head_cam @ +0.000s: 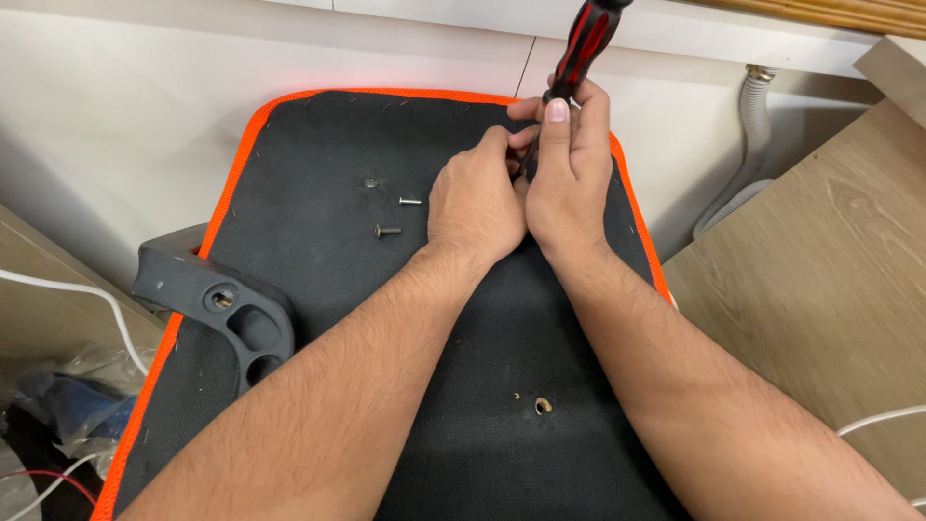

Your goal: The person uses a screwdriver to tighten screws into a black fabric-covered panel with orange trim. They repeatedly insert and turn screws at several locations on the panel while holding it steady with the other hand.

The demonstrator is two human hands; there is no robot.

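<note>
At far left, crumpled clear plastic wrapping (68,386) over something blue, crossed by one white cable (92,294). Next, one grey plastic armrest bracket (227,309) lying on the left edge of the black seat pad (318,289) trimmed in orange. On the pad: two loose screws — a silver one (410,202) and a darker one (387,231) — plus one insert hole (371,182) above them and another hole (543,406) lower down. Left hand (475,205) curled shut near the tool's tip, contents hidden. Right hand (567,178) clamped round one red-and-black screwdriver (586,43), upright over the pad's upper right. Further right, one grey corrugated hose (748,164), then a wooden panel (820,280).
</note>
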